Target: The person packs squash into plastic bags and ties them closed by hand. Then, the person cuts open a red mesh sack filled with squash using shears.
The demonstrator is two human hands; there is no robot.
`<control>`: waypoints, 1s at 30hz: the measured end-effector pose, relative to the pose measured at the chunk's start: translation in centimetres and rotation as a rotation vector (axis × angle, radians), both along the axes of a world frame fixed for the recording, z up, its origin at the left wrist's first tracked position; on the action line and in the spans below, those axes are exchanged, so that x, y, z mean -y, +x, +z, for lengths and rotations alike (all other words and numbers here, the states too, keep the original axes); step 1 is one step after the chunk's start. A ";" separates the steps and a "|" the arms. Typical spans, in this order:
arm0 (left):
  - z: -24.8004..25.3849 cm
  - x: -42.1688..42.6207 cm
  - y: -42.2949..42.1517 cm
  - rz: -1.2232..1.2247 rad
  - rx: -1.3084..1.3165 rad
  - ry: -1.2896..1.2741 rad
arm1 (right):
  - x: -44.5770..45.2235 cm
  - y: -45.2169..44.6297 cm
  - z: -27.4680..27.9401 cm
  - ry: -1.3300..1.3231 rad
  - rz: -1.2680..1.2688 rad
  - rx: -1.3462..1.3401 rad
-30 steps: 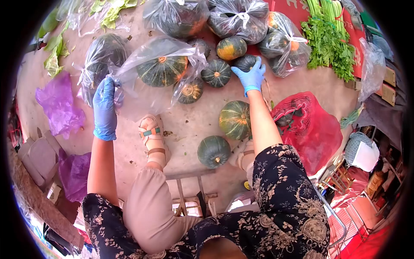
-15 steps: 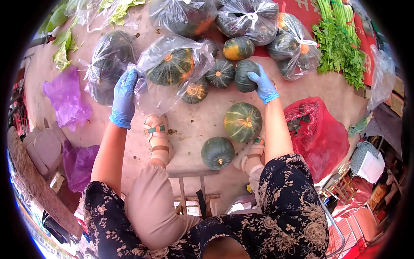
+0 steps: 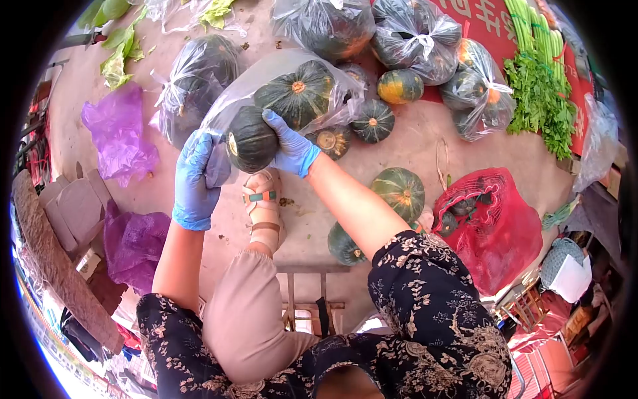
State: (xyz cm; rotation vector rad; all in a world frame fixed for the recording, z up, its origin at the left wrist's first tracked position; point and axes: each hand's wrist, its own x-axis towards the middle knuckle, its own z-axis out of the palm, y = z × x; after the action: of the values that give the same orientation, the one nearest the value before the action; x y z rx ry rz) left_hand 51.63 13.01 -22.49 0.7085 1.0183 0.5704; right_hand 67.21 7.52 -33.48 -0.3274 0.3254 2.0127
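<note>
My left hand (image 3: pixel 195 183), in a blue glove, is closed on the edge of a transparent plastic bag (image 3: pixel 234 88). Inside that bag lies a big ribbed green pumpkin (image 3: pixel 287 100). My gloved right hand (image 3: pixel 292 146) grips a small dark green pumpkin (image 3: pixel 251 139) from its right side, at the bag's near opening; whether it touches the bag I cannot tell. Beside the bag sit an orange-patched pumpkin (image 3: pixel 332 141) and a small green one (image 3: pixel 373 121). Under my right forearm are a striped pumpkin (image 3: pixel 399 189) and a partly hidden dark one (image 3: pixel 344 243).
Tied bags of pumpkins (image 3: pixel 198 70) stand to the left and along the back (image 3: pixel 325 30). A green-orange pumpkin (image 3: pixel 401 86) sits behind. Celery (image 3: pixel 541 80) lies back right, a red mesh sack (image 3: pixel 505 233) at right, purple plastic (image 3: pixel 119 143) at left.
My right hand has carried the small dark green pumpkin leftward to the bag's opening. My left hand still grips the bag's edge. The view has shifted slightly.
</note>
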 end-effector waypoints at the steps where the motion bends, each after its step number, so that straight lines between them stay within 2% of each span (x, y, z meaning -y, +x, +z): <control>1: -0.2 0.5 -0.1 -0.066 -0.024 0.047 | -0.6 -1.1 -0.3 -0.058 -0.031 0.009; 2: -0.3 0.9 0.1 -0.081 -0.054 0.021 | -0.9 -1.7 -0.5 -0.116 -0.061 0.017; 5: 0.6 2.0 1.5 -0.039 -0.161 -0.069 | -0.3 -1.9 -2.4 -0.129 0.154 0.459; 8: -0.2 0.9 0.1 -0.145 -0.070 0.022 | 0.3 -2.0 -3.3 -0.138 0.302 0.694; 9: -0.2 0.1 -0.5 -0.166 0.008 -0.050 | 0.7 -2.0 -3.2 -0.157 0.313 0.779; 12: -0.1 -0.8 -0.8 -0.113 -0.116 0.115 | 2.2 -1.3 -4.3 -0.089 0.426 1.089; 14: -1.0 -1.7 -1.7 -0.011 -0.168 0.121 | 2.5 0.7 -2.0 -0.055 0.491 1.186; 16: -1.8 -2.7 -3.2 0.009 -0.163 0.079 | 2.8 2.8 -1.0 -0.047 0.385 1.154; 18: -1.4 -3.0 -2.6 0.037 -0.286 0.141 | 2.7 4.6 1.6 -0.104 0.162 1.153; 20: -1.5 -3.2 -2.5 0.016 -0.362 0.181 | 2.8 6.2 1.5 -0.064 -0.083 1.161; 22: -1.2 -3.1 -2.3 -0.045 -0.390 0.224 | 2.5 8.4 2.8 -0.086 -0.135 1.265; 24: -0.9 -3.0 -2.0 -0.098 -0.426 0.261 | 2.4 10.5 3.8 -0.086 -0.232 1.230; 26: -0.8 -2.9 -1.8 -0.144 -0.468 0.285 | 2.7 13.0 4.6 -0.010 -0.244 1.235; 30: -1.7 -3.3 -1.9 -0.105 -0.470 0.409 | 4.4 17.0 6.5 0.025 -0.182 1.455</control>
State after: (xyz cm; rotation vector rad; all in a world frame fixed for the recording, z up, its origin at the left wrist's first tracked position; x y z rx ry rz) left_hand 49.71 16.27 -24.15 1.2932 1.3036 0.5371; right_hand 84.19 3.08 -26.99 -1.5193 -0.5656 1.1651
